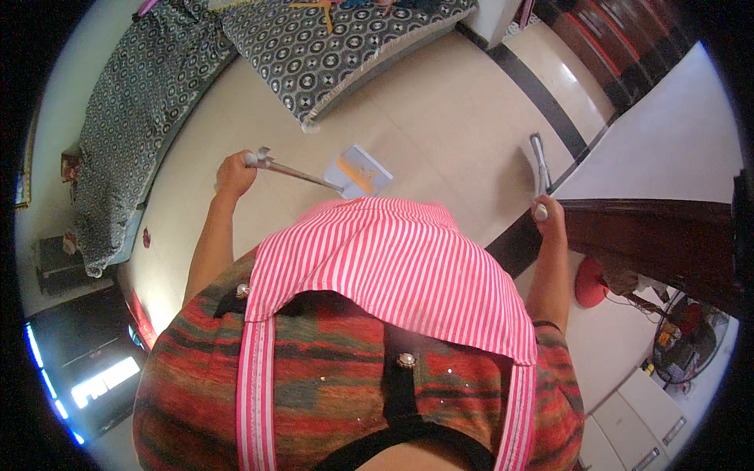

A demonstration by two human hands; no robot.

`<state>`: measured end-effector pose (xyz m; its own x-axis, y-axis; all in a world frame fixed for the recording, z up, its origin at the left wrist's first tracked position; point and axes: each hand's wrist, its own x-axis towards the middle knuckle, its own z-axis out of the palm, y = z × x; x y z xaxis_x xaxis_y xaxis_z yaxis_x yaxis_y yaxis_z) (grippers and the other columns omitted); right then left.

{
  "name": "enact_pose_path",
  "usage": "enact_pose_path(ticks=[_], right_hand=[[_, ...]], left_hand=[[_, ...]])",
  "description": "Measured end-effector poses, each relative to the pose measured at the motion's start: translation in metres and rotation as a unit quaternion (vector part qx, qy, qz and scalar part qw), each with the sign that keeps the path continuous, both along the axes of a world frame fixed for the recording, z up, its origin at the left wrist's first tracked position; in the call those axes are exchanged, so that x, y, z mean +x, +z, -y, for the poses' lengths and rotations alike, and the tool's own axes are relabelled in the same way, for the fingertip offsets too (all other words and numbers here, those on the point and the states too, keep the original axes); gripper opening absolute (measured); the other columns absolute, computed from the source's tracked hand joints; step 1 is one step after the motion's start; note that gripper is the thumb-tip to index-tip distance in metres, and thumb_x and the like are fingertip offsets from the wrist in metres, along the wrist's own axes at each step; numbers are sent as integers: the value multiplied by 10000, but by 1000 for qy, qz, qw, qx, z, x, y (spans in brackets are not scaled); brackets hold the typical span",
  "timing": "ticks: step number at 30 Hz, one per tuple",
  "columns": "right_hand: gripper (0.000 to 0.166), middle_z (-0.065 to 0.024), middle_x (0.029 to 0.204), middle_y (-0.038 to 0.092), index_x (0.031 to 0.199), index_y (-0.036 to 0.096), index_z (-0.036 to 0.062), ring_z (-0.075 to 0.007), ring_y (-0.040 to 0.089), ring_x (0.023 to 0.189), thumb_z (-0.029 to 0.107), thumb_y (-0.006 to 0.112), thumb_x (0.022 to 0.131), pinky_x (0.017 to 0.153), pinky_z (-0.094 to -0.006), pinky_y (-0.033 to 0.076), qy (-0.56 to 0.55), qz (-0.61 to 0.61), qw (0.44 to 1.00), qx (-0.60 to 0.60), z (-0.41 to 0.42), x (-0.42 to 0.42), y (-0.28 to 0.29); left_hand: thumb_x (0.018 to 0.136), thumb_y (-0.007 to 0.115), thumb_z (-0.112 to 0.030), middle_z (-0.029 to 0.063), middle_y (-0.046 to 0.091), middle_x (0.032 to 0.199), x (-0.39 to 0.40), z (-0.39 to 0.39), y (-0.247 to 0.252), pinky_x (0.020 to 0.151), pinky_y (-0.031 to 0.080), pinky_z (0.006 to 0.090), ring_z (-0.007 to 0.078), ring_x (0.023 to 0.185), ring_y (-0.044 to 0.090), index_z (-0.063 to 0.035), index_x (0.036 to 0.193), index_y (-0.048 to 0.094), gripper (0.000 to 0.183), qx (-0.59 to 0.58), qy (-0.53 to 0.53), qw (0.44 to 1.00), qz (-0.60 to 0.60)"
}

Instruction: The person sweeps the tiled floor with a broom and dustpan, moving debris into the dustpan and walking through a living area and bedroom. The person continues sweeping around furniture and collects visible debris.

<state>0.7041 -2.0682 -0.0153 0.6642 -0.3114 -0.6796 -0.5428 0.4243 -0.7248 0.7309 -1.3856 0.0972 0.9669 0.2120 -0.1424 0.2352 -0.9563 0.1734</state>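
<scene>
My left hand (235, 175) is closed around the top of a metal pole that belongs to a long-handled dustpan (372, 166). Its grey-white pan, with an orange-yellow part inside, rests low near the floor in front of me. Off to the right, my right hand (549, 219) grips the pale end of a long-handled broom or floor wiper (539, 160). The narrow dark-edged head of that tool is down by the floor, close to a wall corner; its exact type is hard to tell. A pink-and-white striped apron (377, 259) covers my front.
Patterned fabric with a fringe covers a low bed or seat (330, 65) ahead and a sofa (147, 129) at left. A dark wooden door frame (624, 235) and white wall (665, 129) stand right. Behind it are a red round object (591, 282) and white drawers (648, 406).
</scene>
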Motion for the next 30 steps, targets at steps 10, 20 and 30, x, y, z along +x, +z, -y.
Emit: enact_pose_path(ticks=[10, 20, 30], right_hand=[[381, -75, 674, 540, 1062, 480, -47, -177, 521, 512, 18, 560, 696, 448, -299, 417, 174, -94, 980, -31, -178, -56, 4], [297, -146, 778, 550, 1073, 482, -14, -115, 533, 529, 141, 544, 828, 385, -168, 450, 38, -19, 994, 103, -108, 4, 59], [198, -75, 803, 610, 836, 583, 34, -192, 586, 720, -6, 626, 648, 633, -303, 465, 412, 243, 799, -365, -207, 91, -49]], left_hand=[[715, 534, -131, 129, 634, 793, -22, -60, -20, 652, 467, 430, 327, 771, 600, -135, 820, 622, 137, -16, 28, 999, -34], [700, 535, -108, 128, 625, 773, -29, -112, -35, 638, 462, 429, 328, 765, 596, -131, 805, 614, 134, -39, 17, 998, -44], [704, 526, -115, 128, 625, 768, -33, -134, -35, 644, 465, 440, 335, 758, 598, -132, 800, 604, 125, -18, 18, 997, -78]])
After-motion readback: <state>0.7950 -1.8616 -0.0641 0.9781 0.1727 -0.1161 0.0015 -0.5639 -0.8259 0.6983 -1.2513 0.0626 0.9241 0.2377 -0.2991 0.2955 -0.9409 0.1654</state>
